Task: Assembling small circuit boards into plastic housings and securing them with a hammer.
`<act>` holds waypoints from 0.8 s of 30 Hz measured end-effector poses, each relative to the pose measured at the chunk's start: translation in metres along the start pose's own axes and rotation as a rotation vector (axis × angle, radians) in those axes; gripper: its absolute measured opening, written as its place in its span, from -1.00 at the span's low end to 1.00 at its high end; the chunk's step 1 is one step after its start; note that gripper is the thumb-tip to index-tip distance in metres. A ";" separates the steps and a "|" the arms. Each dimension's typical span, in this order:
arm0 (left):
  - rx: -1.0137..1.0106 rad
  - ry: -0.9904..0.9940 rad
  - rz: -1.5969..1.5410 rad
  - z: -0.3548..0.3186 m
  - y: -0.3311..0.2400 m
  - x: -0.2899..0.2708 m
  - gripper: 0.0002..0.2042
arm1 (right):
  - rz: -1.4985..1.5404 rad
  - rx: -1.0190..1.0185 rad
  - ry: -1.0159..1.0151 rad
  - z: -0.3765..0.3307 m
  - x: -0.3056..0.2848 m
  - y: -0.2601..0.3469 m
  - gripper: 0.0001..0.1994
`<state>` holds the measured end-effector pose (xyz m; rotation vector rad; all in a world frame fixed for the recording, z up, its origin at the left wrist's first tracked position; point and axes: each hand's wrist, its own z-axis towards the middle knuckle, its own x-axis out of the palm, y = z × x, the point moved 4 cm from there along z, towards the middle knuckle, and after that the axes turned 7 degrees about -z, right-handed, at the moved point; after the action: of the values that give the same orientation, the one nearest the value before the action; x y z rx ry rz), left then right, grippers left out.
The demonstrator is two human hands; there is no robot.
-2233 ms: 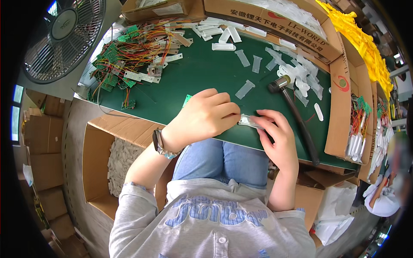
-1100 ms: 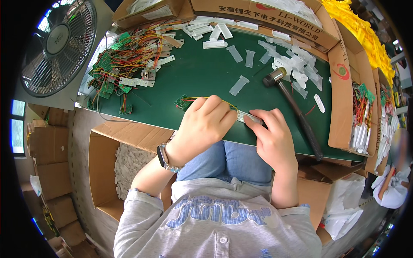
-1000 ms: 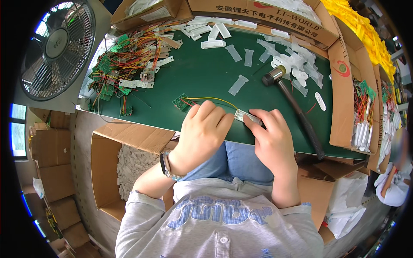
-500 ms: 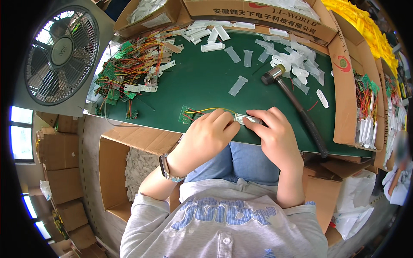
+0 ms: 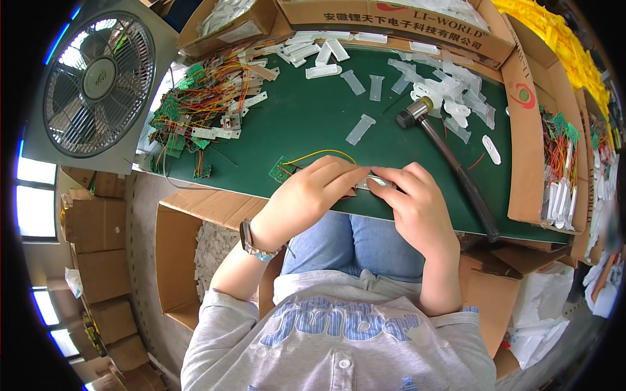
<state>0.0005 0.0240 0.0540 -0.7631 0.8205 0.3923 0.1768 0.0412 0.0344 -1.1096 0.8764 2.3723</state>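
Note:
A small whitish, metallic-looking strip (image 5: 379,182) lies at the near edge of the green table, between my hands. My right hand (image 5: 417,202) pinches it between thumb and fingers. My left hand (image 5: 316,189) is closed at the strip's left end, its fingertips pressed together; the thumb and whatever they hold are mostly hidden. A yellow wire (image 5: 326,152) arches behind my left hand from a small green circuit board (image 5: 280,169), which rests on the table just beyond that hand. Red and black wires also leave the board and disappear under my fingers.
A rubber-headed hammer (image 5: 450,153) lies to the right. Wired circuit boards with metal strips (image 5: 208,111) pile up at the left, beside a fan (image 5: 98,81). Translucent sleeves (image 5: 456,98) and white plastic cases (image 5: 323,70) lie farther back. Cardboard boxes (image 5: 525,150) border the table.
My left hand has shifted slightly, its fingers stretching rightward over the strip's left end. The circuit board has turned a little. My right hand stays nearly in place.

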 end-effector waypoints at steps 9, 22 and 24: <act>-0.134 -0.021 -0.252 0.002 0.014 0.007 -0.60 | 0.023 -0.010 -0.003 -0.001 0.000 -0.001 -0.72; -0.143 -0.114 -0.117 -0.003 0.012 0.008 -0.62 | 0.000 -0.008 0.030 0.000 -0.002 -0.001 -0.72; -0.136 -0.132 -0.144 -0.002 0.012 0.007 -0.62 | -0.011 -0.015 0.072 0.003 -0.006 -0.001 -0.72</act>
<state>-0.0033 0.0304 0.0426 -0.9075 0.6152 0.3682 0.1798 0.0436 0.0399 -1.2097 0.8760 2.3466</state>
